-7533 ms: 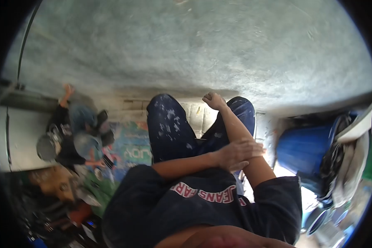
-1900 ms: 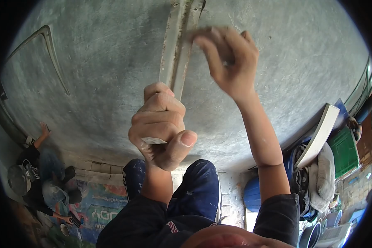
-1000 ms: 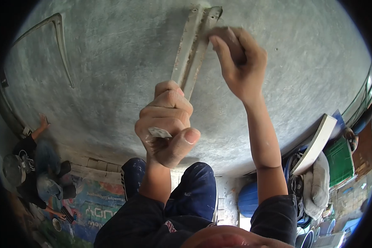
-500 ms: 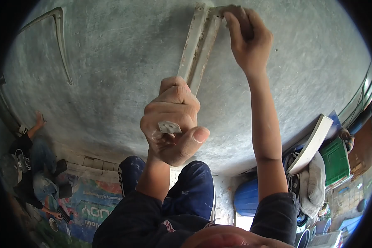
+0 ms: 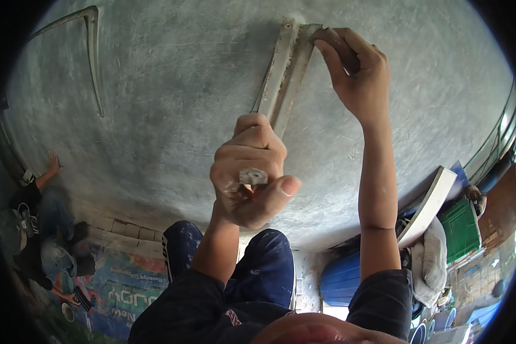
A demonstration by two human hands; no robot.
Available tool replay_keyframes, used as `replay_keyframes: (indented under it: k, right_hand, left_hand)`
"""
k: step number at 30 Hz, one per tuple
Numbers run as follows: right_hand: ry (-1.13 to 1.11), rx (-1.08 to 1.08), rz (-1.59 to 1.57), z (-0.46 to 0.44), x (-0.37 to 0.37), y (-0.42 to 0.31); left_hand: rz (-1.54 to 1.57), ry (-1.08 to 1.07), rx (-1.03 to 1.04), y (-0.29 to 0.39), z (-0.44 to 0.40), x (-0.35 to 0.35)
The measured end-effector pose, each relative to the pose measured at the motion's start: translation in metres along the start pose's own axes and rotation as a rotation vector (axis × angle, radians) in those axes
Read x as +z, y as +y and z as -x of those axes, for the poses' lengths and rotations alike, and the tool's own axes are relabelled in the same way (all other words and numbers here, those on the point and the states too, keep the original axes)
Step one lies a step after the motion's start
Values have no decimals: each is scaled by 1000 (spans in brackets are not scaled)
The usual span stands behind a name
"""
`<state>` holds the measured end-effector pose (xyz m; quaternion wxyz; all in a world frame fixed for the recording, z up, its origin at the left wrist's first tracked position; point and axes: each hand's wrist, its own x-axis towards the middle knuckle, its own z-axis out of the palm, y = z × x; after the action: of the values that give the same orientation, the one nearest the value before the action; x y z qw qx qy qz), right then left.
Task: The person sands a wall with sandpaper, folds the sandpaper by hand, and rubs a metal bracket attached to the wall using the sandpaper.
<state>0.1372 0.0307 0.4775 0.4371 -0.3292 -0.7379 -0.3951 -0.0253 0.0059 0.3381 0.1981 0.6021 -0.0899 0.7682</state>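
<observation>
My left hand [image 5: 249, 166] is a fist wrapped around a long, grey, plaster-smeared metal bar [image 5: 288, 74]. A rusty groove runs along its length. A small whitish end piece [image 5: 253, 176] pokes out of the fist beside my thumb. My right hand [image 5: 358, 74] is closed at the far end of the bar, thumb and fingers pinched by its right corner; the exact grip is partly hidden. Behind the bar spreads a smooth grey plastered surface [image 5: 172, 103]. Whether the bar touches that surface I cannot tell.
A thin bent strip [image 5: 92, 57] lies against the surface at upper left. Another person [image 5: 57, 229] is at far left, one hand on the surface. At right are a white board [image 5: 430, 206], a green crate [image 5: 460, 229], and a blue drum [image 5: 339, 281]. A printed banner [image 5: 126, 286] lies below.
Both hands and the bar have shifted slightly right and down in the view. The grips look the same.
</observation>
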Motion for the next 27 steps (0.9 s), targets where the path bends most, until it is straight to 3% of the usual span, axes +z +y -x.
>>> replay_keyframes:
  k: [2,4,7,10,13,15,18,20,23,27]
  right_hand:
    - [38,66,-55,1,3,1]
    - [85,-92,111,2,3,-2]
    - [-53,-52,57,5,-6,-8]
    - [-17,42,137,-2,-6,-6]
    - [-108,0,38,1,-14,-19]
    - [-114,-43,71,3,-18,-24]
    - [-72,-26,110,2,-11,-19]
    - [-29,38,123,7,-14,-19]
    - [-250,-54,56,12,-31,-43]
    - [-166,-49,60,13,-29,-33]
  left_hand:
    - [-22,30,71,-3,0,5]
    - [36,40,58,-6,3,0]
    - [85,28,58,-6,1,-3]
    - [36,-21,92,-5,-1,-2]
    - [86,44,64,-5,4,-1]
    - [47,109,-84,-2,7,-1]
    - [48,-17,98,-4,-4,-2]
    - [69,16,70,-4,2,-2]
    - [111,62,42,-12,5,-5]
    - [45,19,84,-3,-2,1]
